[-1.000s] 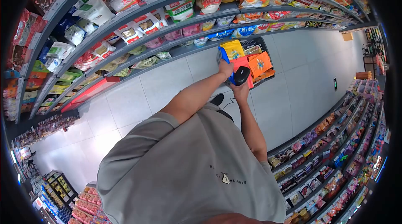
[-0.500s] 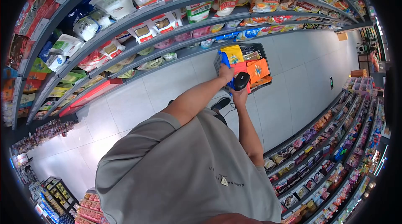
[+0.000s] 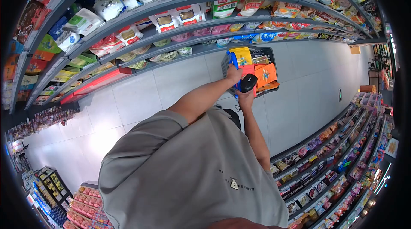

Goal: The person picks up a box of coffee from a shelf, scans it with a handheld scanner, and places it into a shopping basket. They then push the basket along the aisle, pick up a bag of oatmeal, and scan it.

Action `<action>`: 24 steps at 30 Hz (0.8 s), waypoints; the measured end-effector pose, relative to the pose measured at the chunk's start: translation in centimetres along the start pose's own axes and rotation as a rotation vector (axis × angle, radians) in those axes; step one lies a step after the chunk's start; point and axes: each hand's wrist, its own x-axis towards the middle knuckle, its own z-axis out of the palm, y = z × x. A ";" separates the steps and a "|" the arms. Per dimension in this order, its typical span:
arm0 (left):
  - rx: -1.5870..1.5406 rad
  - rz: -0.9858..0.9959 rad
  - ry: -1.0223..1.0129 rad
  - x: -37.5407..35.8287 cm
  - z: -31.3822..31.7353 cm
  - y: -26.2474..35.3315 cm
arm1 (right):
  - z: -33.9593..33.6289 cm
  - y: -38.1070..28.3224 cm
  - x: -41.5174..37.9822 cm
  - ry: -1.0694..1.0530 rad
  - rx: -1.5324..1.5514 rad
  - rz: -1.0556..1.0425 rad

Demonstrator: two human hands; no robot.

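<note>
Between two long snack aisles, over pale floor tiles (image 3: 295, 79), I see both arms reaching forward to a dark shopping basket (image 3: 269, 52). Left hand (image 3: 233, 74) closed on the basket's near edge, beside a blue-and-yellow packet (image 3: 238, 57) standing upright inside. Right hand (image 3: 245, 96) wrapped around a black handheld scanner (image 3: 248, 83), its head raised just in front of the basket. An orange packet (image 3: 265, 74) lies in the basket, right of the scanner, with a red packet (image 3: 247, 69) between it and the blue-and-yellow one. Grey T-shirt (image 3: 188, 173) fills the lower view. Stocked shelves (image 3: 141, 10) curve along the left; more shelves (image 3: 334, 152) on the right.
</note>
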 end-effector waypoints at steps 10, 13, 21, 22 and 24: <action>-0.127 0.029 0.063 -2.5 -2.2 -0.6 | 0.2 1.3 -1.0 -0.110 -0.057 -0.041; -0.026 0.060 0.096 -1.4 -1.8 -2.8 | 0.1 1.2 -1.5 -0.140 -0.034 -0.064; -0.034 0.013 0.240 -6.9 -3.7 -0.1 | -0.3 0.7 -3.2 -0.190 -0.026 -0.096; -0.057 -0.012 0.224 -6.9 -3.9 -0.3 | 0.1 1.6 -3.0 -0.180 -0.029 -0.118; -0.069 -0.011 0.224 -7.8 -4.3 -0.1 | 0.2 1.8 -3.4 -0.146 -0.061 -0.143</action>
